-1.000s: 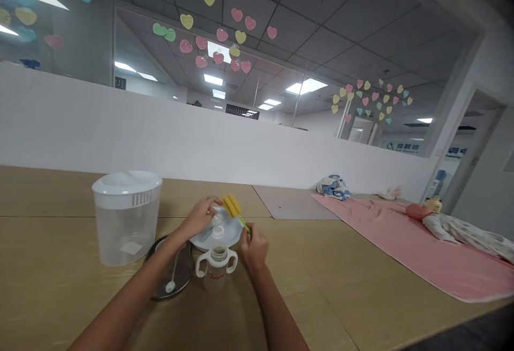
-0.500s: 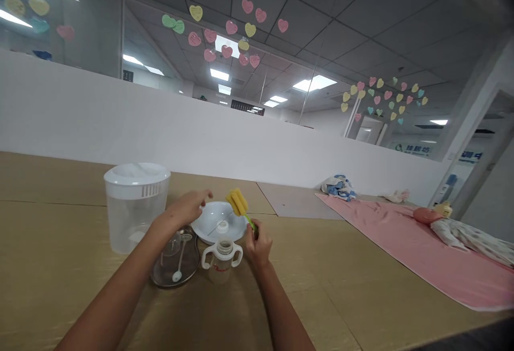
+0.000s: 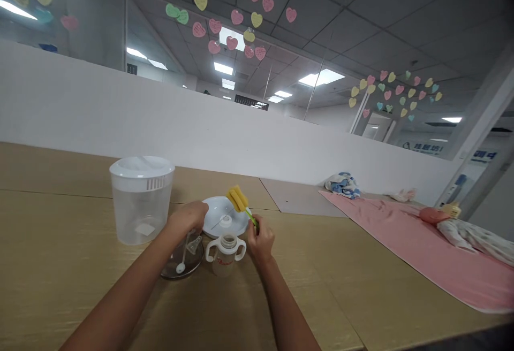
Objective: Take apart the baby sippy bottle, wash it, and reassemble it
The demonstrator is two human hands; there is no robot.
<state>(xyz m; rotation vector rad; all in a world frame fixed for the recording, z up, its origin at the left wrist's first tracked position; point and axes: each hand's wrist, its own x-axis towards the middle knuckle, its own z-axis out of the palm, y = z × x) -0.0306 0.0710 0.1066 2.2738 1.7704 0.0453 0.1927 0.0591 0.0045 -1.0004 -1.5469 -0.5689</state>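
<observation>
My right hand point(image 3: 262, 238) is closed around the green handle of a bottle brush point(image 3: 237, 199); its yellow sponge head points up and left. Below and to the left of the brush a clear baby bottle point(image 3: 225, 260) stands upright, with an uncovered mouth and a white two-handled collar. My left hand point(image 3: 191, 216) is over the metal tray point(image 3: 171, 272), its fingers curled down and mostly hidden. Just under them shows a small clear piece point(image 3: 195, 244), too blurred to name. A thin white stick with a round end point(image 3: 180, 268) lies in the tray.
Behind the bottle sits a white bowl point(image 3: 212, 206) with a small white ring point(image 3: 225, 221) in it. A lidded clear bucket point(image 3: 141, 206) stands at left. On the right are a pink cloth point(image 3: 393, 238), a blue-white cloth point(image 3: 342, 185) and a doll-like item point(image 3: 436, 214).
My left hand has gone from raised with fingers spread to curled down over the tray. The brush stays in my right hand, almost unmoved. The view has shifted slightly.
</observation>
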